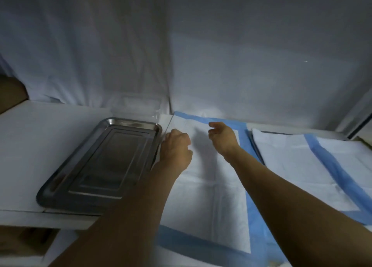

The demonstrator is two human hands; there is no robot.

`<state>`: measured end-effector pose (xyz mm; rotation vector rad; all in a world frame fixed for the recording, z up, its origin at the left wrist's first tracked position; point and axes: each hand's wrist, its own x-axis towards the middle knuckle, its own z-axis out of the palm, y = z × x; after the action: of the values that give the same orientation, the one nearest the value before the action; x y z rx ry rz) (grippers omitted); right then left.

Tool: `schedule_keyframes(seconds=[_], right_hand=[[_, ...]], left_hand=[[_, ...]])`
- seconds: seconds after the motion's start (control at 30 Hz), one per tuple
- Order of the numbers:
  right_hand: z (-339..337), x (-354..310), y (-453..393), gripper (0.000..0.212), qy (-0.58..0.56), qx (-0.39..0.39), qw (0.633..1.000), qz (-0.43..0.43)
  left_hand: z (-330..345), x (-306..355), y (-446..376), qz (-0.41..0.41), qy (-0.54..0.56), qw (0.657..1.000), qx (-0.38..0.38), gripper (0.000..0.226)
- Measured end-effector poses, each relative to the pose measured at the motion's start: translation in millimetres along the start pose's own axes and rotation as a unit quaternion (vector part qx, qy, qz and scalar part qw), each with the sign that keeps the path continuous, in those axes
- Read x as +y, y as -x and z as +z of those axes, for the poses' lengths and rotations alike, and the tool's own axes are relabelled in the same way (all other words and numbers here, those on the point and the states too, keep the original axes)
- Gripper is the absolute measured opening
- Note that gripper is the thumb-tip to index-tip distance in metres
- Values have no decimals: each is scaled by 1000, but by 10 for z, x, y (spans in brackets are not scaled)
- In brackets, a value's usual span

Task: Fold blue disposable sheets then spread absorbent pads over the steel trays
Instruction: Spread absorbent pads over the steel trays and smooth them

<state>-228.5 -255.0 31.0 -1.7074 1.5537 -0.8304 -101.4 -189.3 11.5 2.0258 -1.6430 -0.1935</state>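
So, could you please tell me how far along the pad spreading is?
Two blue-bordered pads already lie spread: the middle pad and the right pad. In hand: the left hand sits at the middle pad's left edge, while the right hand hovers open above it. Left: the steel tray is still bare.

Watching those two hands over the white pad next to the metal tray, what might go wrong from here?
The left hand seems to grip the absorbent pad at its edge right beside the steel tray; a quick pull might knock the tray. The tray sits close to the shelf's front edge, so a nudge might tip it off. The right hand hovers open above the pad, so one-handed lifting may leave it creased or crooked.
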Motion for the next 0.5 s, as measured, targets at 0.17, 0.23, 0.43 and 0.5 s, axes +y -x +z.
schedule_keyframes(seconds=[0.17,0.23,0.43,0.5], right_hand=[[-355,197,449,37,50,-35,996,66],[-447,278,633,39,85,-56,991,82],[-781,535,1199,35,29,-7,990,137],[-896,630,1349,31,-37,27,984,172]], left_hand=[[32,206,436,-21,37,996,-79,28],[62,254,628,-22,47,993,-106,29],[15,456,1257,45,86,973,-209,66],[-2,508,1441,96,7,951,-295,101]])
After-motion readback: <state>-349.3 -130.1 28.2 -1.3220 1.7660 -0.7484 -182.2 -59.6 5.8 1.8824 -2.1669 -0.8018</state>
